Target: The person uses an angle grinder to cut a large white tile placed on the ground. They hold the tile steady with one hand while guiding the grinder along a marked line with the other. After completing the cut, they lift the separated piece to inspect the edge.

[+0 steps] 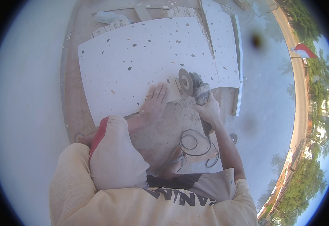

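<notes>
A large white terrazzo-like slab [108, 67] with dark and brown chips lies in front of me. My left hand [155, 101] rests flat near the slab's front edge, fingers stretched out. Its fingertips are beside a small pale offcut [174, 91] at that edge. My right hand [209, 109] is wrapped around the body of an angle grinder [199, 87]. The grinder's round cutting disc [186, 81] stands tilted over the offcut's right end. Whether the disc touches the piece or spins, I cannot tell.
A second speckled slab [224, 49] lies to the right. Broken pieces and a pale plastic bottle [111, 17] are behind the big slab. The grinder's dark cord [189, 151] loops near my foot [175, 159]. A loose disc [233, 138] lies on the dusty floor.
</notes>
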Demonstrator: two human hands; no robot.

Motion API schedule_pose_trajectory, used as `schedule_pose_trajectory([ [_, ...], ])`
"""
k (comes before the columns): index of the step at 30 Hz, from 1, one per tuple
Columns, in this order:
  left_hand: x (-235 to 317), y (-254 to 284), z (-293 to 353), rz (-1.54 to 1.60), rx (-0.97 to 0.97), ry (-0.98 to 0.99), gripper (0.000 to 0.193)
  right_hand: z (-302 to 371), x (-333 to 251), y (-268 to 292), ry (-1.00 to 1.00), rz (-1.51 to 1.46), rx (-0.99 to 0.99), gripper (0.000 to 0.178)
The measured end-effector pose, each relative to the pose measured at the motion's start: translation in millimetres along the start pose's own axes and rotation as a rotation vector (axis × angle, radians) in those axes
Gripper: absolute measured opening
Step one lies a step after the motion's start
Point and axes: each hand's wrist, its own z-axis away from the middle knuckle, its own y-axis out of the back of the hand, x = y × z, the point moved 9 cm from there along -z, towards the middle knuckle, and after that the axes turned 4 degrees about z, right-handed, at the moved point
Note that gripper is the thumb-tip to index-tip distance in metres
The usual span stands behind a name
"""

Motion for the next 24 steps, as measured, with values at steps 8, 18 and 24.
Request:
schedule_pose_trajectory([
  [8,0.1,-4.2,-1.4,-0.001,-0.003,0.003,0.072,-3.3,0.2,0.2,0.007,-0.005,-0.015,0.076],
  [18,3.7,-6.1,-5.6,-0.014,-0.044,0.002,0.073,-4.0,4.4,2.2,-0.026,0.029,-0.025,0.076],
  [24,-1.1,-4.7,-0.2,-0.074,-0.071,0.025,0.074,-9.4,-0.2,-4.5,0.024,0.013,-0.011,0.077],
])
